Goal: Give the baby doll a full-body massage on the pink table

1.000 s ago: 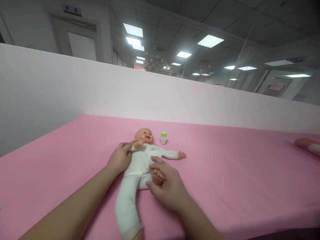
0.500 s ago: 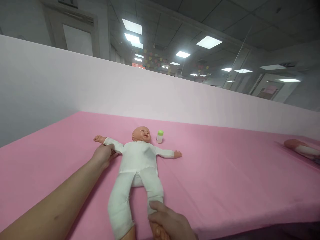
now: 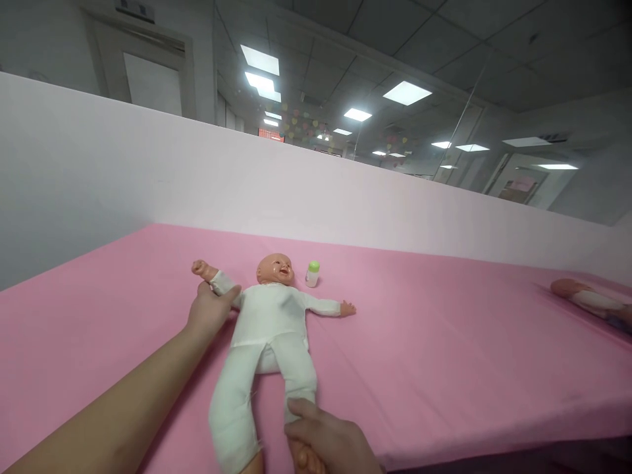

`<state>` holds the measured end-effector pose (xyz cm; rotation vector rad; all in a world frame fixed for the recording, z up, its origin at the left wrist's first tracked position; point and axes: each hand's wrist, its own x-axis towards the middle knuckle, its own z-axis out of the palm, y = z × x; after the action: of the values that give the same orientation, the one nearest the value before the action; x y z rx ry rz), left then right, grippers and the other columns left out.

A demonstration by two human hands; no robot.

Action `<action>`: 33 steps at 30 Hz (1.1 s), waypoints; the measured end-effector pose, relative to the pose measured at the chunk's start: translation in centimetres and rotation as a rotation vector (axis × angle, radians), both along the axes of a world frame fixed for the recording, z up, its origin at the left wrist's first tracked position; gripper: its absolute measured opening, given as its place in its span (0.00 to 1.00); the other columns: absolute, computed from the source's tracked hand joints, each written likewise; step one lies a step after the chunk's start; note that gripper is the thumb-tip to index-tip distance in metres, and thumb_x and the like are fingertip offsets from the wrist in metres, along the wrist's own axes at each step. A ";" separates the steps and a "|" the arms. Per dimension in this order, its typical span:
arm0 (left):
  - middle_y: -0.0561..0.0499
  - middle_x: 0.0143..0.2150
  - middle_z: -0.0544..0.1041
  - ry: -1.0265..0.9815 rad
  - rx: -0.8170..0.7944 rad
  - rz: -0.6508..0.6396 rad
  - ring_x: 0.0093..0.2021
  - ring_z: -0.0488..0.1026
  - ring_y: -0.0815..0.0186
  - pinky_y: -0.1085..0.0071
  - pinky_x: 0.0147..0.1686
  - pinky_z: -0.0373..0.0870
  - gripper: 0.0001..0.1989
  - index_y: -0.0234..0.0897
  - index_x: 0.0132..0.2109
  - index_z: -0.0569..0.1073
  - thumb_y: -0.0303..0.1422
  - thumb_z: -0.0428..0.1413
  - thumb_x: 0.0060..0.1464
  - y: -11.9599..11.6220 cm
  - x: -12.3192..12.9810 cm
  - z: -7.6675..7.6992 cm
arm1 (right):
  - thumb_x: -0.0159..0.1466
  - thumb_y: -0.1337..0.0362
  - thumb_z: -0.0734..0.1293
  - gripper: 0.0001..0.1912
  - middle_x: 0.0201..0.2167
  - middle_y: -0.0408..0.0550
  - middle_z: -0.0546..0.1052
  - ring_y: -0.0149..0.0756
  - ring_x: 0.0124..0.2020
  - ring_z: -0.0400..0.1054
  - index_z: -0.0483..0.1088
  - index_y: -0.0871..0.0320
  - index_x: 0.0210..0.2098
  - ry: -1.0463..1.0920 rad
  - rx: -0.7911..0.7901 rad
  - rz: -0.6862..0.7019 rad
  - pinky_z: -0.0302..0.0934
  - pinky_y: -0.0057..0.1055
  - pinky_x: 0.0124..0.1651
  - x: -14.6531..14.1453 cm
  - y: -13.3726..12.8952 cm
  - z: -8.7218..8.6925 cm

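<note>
A baby doll in white cloth clothing lies on its back, arms spread, on a pink sheet. My left hand is closed around the doll's arm on the left side, thumb on top of the sleeve. Down at the bottom edge, my right hand grips the doll's lower leg on the right side, just above the foot; part of that foot shows below my fingers. A small baby bottle with a green cap stands beside the doll's head.
Behind the sheet runs a low white wall, with glass above it. Another doll, partly cut off, lies at the far right. The front edge of the sheet drops away at the lower right.
My left hand has come up under the doll's arm and taken hold of it, and that arm is raised slightly. My right hand keeps its hold on the leg.
</note>
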<state>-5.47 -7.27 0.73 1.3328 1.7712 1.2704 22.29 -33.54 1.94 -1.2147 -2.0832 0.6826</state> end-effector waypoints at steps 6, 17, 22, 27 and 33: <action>0.33 0.61 0.73 0.526 0.169 -0.203 0.57 0.75 0.41 0.52 0.49 0.73 0.37 0.38 0.71 0.58 0.51 0.55 0.63 -2.2 2.7 0.9 | 0.53 0.64 0.79 0.26 0.58 0.51 0.80 0.49 0.57 0.78 0.78 0.51 0.51 0.071 0.060 -0.008 0.73 0.32 0.56 -1.5 1.0 4.1; 0.34 0.68 0.67 1.047 0.309 -0.357 0.65 0.67 0.41 0.50 0.61 0.63 0.30 0.49 0.75 0.63 0.33 0.48 0.68 -2.6 3.8 0.6 | 0.56 0.71 0.75 0.24 0.61 0.57 0.77 0.52 0.68 0.66 0.78 0.55 0.52 0.197 0.105 -0.175 0.62 0.50 0.69 -2.8 8.8 6.4; 0.36 0.66 0.70 0.963 0.298 -0.370 0.65 0.68 0.44 0.52 0.59 0.65 0.28 0.50 0.73 0.66 0.32 0.48 0.68 -2.6 3.8 0.7 | 0.57 0.70 0.76 0.25 0.66 0.59 0.73 0.52 0.69 0.65 0.78 0.54 0.54 0.226 0.059 -0.211 0.59 0.53 0.70 -3.1 9.9 5.8; 0.36 0.62 0.75 0.610 0.196 -0.303 0.57 0.76 0.44 0.55 0.48 0.71 0.29 0.44 0.74 0.59 0.42 0.47 0.70 -1.8 2.4 0.8 | 0.57 0.70 0.74 0.24 0.63 0.56 0.76 0.51 0.70 0.65 0.78 0.53 0.53 0.220 0.139 -0.162 0.61 0.49 0.70 -2.7 7.0 6.3; 0.36 0.48 0.81 0.046 -0.015 -0.086 0.44 0.81 0.42 0.54 0.41 0.75 0.26 0.37 0.62 0.67 0.48 0.54 0.65 0.7 -0.3 0.0 | 0.54 0.68 0.73 0.25 0.62 0.58 0.77 0.52 0.65 0.70 0.76 0.54 0.53 0.173 0.189 -0.132 0.69 0.43 0.64 -2.0 3.0 4.7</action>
<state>-5.76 -6.58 0.69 1.4239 1.7314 1.1866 20.29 -30.54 6.68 -1.1339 -1.8616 0.4993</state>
